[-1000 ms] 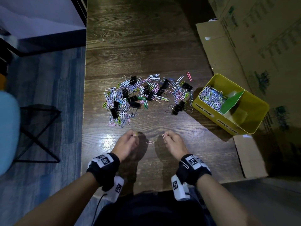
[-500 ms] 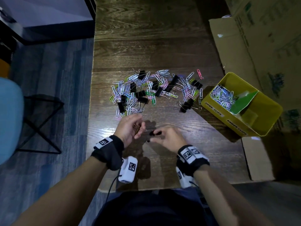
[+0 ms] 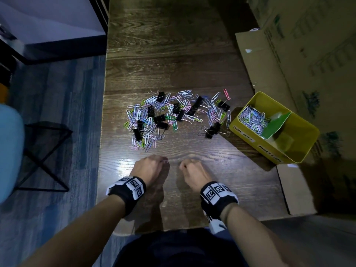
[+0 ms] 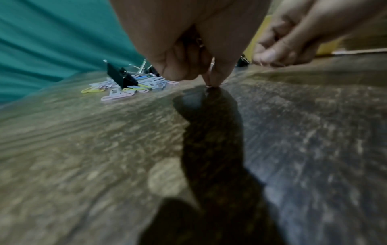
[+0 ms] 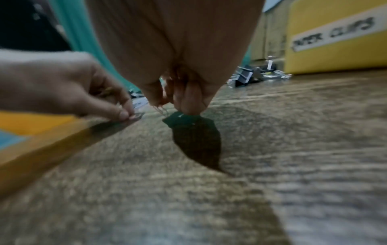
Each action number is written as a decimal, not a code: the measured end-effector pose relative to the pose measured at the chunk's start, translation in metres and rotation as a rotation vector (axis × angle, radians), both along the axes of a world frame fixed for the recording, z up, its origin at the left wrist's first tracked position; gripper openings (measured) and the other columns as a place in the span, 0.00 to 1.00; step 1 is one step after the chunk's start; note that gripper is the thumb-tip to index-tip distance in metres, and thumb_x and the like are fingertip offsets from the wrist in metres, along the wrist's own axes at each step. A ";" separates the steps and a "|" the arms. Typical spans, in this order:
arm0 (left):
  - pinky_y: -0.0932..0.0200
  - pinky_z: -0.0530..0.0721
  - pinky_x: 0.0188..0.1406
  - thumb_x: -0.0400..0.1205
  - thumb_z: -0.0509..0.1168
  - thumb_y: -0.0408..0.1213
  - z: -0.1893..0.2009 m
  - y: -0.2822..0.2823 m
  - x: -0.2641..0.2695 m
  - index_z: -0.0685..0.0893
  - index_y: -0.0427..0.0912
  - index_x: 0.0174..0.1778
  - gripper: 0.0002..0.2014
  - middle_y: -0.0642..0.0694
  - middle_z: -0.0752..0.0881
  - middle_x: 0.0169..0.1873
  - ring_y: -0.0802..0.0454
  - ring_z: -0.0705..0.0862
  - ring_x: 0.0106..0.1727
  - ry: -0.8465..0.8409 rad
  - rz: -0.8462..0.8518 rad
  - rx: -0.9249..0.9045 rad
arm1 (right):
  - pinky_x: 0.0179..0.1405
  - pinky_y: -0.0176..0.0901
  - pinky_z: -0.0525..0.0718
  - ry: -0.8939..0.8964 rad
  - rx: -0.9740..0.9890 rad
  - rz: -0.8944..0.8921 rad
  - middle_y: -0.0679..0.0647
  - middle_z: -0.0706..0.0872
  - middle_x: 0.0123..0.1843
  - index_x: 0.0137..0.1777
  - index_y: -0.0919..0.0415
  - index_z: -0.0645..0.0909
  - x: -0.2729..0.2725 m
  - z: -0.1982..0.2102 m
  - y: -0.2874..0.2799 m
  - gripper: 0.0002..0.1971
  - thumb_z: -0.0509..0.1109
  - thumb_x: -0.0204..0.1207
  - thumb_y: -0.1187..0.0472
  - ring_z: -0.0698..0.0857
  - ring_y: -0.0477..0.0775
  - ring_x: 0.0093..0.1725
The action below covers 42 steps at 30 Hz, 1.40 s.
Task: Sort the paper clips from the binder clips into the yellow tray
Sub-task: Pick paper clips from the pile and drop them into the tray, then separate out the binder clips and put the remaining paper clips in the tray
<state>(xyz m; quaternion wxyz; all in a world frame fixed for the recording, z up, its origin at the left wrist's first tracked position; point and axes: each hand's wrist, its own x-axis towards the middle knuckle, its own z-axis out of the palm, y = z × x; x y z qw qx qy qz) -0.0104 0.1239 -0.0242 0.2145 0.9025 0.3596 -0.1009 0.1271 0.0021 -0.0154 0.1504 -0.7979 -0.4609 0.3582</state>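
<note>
A mixed pile of coloured paper clips and black binder clips lies mid-table. To its right stands the yellow tray; its near-left compartment holds paper clips behind a green divider. My left hand is in front of the pile and pinches a pink paper clip, its fingertips down at the wood. My right hand is curled beside it; a thin wire paper clip hangs from its fingers.
Big cardboard boxes stand along the right side, with a flap lying in front of the tray. The table's left edge drops to a blue floor with a black-framed stool and a light blue seat.
The hands came together half a second ago and have drawn apart again, back toward me. The loose clip that lay between them one second ago is gone from the wood.
</note>
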 end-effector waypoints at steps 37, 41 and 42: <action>0.52 0.84 0.50 0.76 0.69 0.31 0.066 0.069 0.085 0.84 0.47 0.52 0.11 0.44 0.86 0.48 0.51 0.83 0.40 -0.373 0.286 -0.230 | 0.48 0.27 0.76 0.104 0.435 -0.144 0.48 0.79 0.55 0.57 0.55 0.84 0.117 0.090 0.060 0.09 0.67 0.79 0.61 0.82 0.41 0.46; 0.45 0.82 0.54 0.70 0.75 0.42 0.047 0.120 0.023 0.70 0.54 0.71 0.34 0.39 0.71 0.62 0.39 0.81 0.54 -0.062 0.177 -0.049 | 0.63 0.43 0.77 0.003 0.206 0.209 0.56 0.78 0.63 0.66 0.58 0.79 0.062 0.050 0.114 0.16 0.66 0.78 0.64 0.81 0.55 0.57; 0.43 0.82 0.56 0.69 0.76 0.45 0.043 0.127 0.015 0.67 0.56 0.72 0.37 0.39 0.69 0.65 0.37 0.80 0.57 0.003 0.141 -0.062 | 0.63 0.52 0.79 -0.049 0.138 0.238 0.55 0.77 0.65 0.68 0.56 0.77 0.052 0.042 0.124 0.18 0.65 0.78 0.63 0.81 0.59 0.59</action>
